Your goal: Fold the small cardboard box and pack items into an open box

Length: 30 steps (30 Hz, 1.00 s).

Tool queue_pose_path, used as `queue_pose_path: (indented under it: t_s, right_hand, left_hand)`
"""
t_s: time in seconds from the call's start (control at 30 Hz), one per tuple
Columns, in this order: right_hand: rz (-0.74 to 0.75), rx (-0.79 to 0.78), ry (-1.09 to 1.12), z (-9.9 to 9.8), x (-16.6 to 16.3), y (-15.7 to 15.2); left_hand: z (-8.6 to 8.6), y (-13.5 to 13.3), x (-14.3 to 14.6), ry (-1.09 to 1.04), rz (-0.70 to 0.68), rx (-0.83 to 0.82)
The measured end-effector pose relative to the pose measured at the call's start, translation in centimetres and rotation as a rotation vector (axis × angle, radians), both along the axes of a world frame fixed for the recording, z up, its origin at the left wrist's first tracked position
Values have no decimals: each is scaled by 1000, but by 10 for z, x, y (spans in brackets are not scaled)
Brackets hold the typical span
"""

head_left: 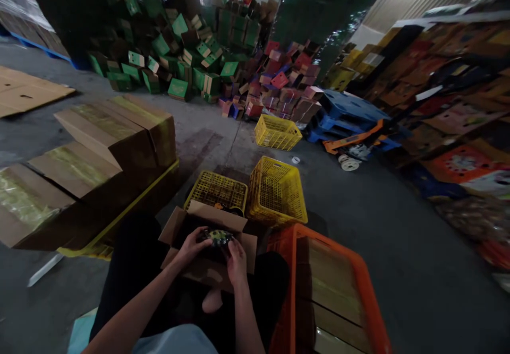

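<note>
Cardboard carton, flaps splayed | glossy rounded pack | left hand, right hand: grip curled round pack

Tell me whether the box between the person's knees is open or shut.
Open: the box has its flaps spread outward, showing the dark inside.

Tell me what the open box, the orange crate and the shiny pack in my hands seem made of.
Open box: cardboard, matt brown, with creased flaps.
Orange crate: likely plastic, smooth, with a rounded, moulded-looking rim.
Shiny pack: glossy, perhaps plastic film, judging by its glints.
</note>
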State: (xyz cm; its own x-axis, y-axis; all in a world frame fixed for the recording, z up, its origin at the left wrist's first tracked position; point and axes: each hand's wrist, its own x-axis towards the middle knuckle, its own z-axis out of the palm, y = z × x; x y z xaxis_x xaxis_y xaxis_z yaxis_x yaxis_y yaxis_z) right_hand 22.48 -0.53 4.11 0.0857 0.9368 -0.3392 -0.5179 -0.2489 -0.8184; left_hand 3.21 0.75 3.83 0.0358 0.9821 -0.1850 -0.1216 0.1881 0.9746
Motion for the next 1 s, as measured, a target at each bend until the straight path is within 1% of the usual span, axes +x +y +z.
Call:
queue_pose_path:
  t_s: [0.17, 0.33, 0.47, 0.53, 0.67, 0.8, 0.9, 1.0]
  right_hand:
    - [7, 18, -11, 0, -2, 2]
    - [6, 9, -31, 2, -2, -1]
    - [3, 7, -43, 8, -2, -3]
    - [32, 7, -55, 10, -2, -4]
    - [37, -15, -73, 8, -1, -7]
    - [5, -51, -11, 0, 0, -10]
    - [-47, -72, 27, -3, 1, -11]
    - [-48, -66, 33, -2, 0, -10]
  left_hand:
    - [-7, -1, 0, -11, 7, -23]
    - [-7, -3, -4, -24, 19, -2]
    - [-4, -4, -7, -45, -94, 80]
    - [-4, -5, -8, -27, -115, 103]
    - [-6, -7, -7, 60, -67, 86]
    - [-8, -8, -6, 103, -56, 48]
    - [-8, -8, -5, 110, -40, 27]
    - [-4, -9, -3, 91, -29, 33]
